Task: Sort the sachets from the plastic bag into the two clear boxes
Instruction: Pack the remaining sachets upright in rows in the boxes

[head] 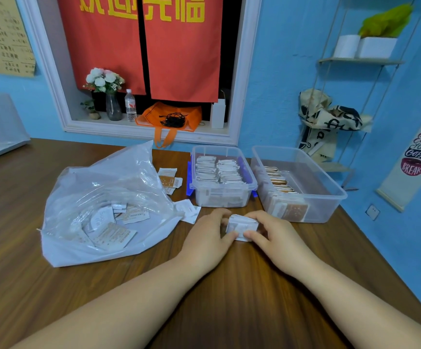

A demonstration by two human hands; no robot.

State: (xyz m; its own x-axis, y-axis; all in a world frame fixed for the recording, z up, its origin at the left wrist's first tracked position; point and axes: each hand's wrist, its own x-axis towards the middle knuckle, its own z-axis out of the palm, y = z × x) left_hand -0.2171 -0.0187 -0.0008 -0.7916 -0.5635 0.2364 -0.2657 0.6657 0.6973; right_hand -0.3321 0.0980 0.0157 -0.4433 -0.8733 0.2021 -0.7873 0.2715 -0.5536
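Your left hand (208,238) and right hand (277,235) meet at the middle of the wooden table (229,298), just in front of the two clear boxes. Both hands are curled round a small stack of white sachets (242,224). Your fingers wrap its sides and your thumbs pinch its near edge. Whether the stack touches the table cannot be told.

The plastic bag (103,187) lies open to your left, slumped on the table, with mixed sachets (113,227) showing through its wall, some white and some brown-printed.

The smaller box (223,197), with blue latches, stands just beyond your left hand. It holds white sachets filed upright in two rows. The larger box (330,195) stands just beside it, to the right. It holds a row of brown-edged sachets along its left wall, and one brown-printed sachet faces its front wall.

A few loose sachets (170,180) lie between the bag and the smaller box. Two white sachets (188,210) lie by the bag's near corner, close to your left hand.
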